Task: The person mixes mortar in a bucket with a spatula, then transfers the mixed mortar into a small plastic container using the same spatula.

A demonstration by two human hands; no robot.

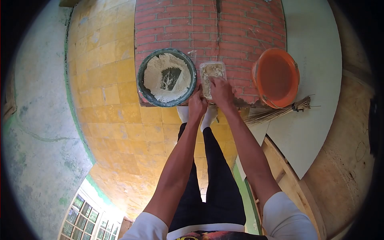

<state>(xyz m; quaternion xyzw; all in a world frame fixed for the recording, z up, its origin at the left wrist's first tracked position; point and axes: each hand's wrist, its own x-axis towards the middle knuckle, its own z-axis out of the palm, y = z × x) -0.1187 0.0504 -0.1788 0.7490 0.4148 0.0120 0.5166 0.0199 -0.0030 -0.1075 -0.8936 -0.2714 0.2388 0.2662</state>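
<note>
A small clear plastic container (213,66) with a pale, crumbly mixture inside stands near the front edge of the brick-patterned tabletop. My left hand (198,105) is closed at its near left corner, fingers against the rim. Over the container's right side reaches my right hand (222,93), its fingers bent together down into the mixture; what they pinch, if anything, is hidden. Just left of the container sits a round dark basin (193,82) of white powder, with its dark bottom showing through in the middle.
An orange bucket (296,76) of brownish liquid stands at the table's right. Beside it lies a bundle of thin sticks (276,115), tied like a broom. The brick-patterned tabletop (240,38) has a dark seam. Yellow floor tiles (108,100) extend left, and a white board (314,80) is on the right.
</note>
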